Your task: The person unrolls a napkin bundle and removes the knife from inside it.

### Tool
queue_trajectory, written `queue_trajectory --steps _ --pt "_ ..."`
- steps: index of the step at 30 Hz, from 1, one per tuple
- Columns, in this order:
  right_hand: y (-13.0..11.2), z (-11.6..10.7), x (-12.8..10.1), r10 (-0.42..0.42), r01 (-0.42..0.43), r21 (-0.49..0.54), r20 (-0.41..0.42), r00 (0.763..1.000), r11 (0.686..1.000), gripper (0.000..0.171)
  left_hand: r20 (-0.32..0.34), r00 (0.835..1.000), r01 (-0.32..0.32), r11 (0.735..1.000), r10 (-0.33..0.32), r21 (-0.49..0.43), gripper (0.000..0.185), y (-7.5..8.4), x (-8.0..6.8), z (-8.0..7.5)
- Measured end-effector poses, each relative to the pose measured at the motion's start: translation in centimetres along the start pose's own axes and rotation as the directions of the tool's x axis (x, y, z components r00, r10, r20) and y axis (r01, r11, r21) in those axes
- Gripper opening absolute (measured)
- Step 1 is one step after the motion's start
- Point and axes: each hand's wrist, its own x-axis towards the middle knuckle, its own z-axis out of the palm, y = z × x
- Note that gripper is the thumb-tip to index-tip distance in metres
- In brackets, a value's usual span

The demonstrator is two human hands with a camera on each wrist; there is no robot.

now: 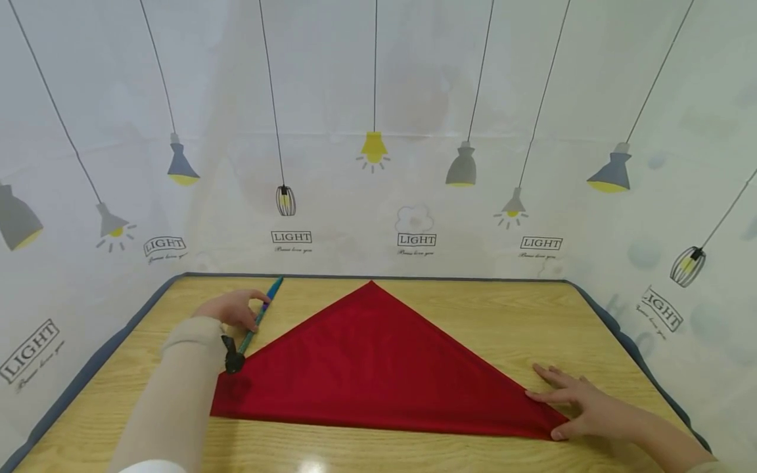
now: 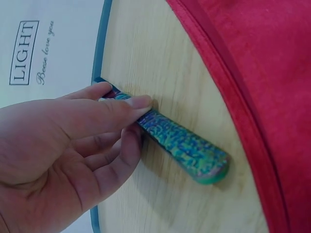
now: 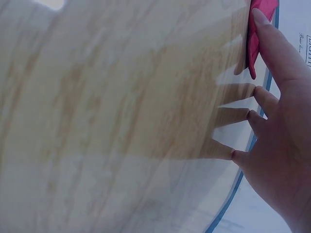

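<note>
We have a red cloth (image 1: 378, 368) folded into a triangle and lying flat in the middle of the desk (image 1: 485, 309), its long edge toward the near edge and its point toward the far edge. Our right hand (image 1: 582, 404) lies flat with fingers spread and straight, pressing the cloth's right tip down near the desk's near right corner. Our left hand (image 1: 233, 307) is by the far left corner, where its thumb and fingers pinch a blue-green patterned pen (image 2: 182, 145) that lies on the wood just beside the cloth's left sloping edge, apart from the hem in the left wrist view. To do this well, we judge that the right hand should keep steady flat pressure so the tip does not creep, while the left closes firmly on the pen and moves it without dragging across the hem, which could wrinkle the fold.
</note>
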Motion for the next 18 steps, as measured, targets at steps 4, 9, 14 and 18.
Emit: queue_trajectory --steps 4,9,14,18 --pt "0.01 -0.07 -0.05 0.011 -0.011 -0.009 -0.002 1.0 1.0 0.057 -0.01 1.0 0.0 0.999 0.0 0.033 0.072 0.4 0.01 0.13" --pt "0.09 -0.17 -0.09 0.013 -0.013 -0.032 -0.007 1.0 0.999 0.057 -0.027 0.999 -0.022 0.998 0.024 0.059 0.069 0.23 0.35 0.33" --pt "0.16 -0.1 -0.08 0.007 -0.009 -0.081 -0.017 1.0 0.997 0.057 -0.041 0.999 -0.02 0.996 0.024 0.082 0.068 -0.22 0.55 0.31" --pt "0.16 -0.04 -0.05 0.009 -0.012 -0.101 -0.024 1.0 0.995 0.057 -0.047 0.999 -0.009 0.997 0.012 0.076 0.068 -0.34 0.46 0.34"
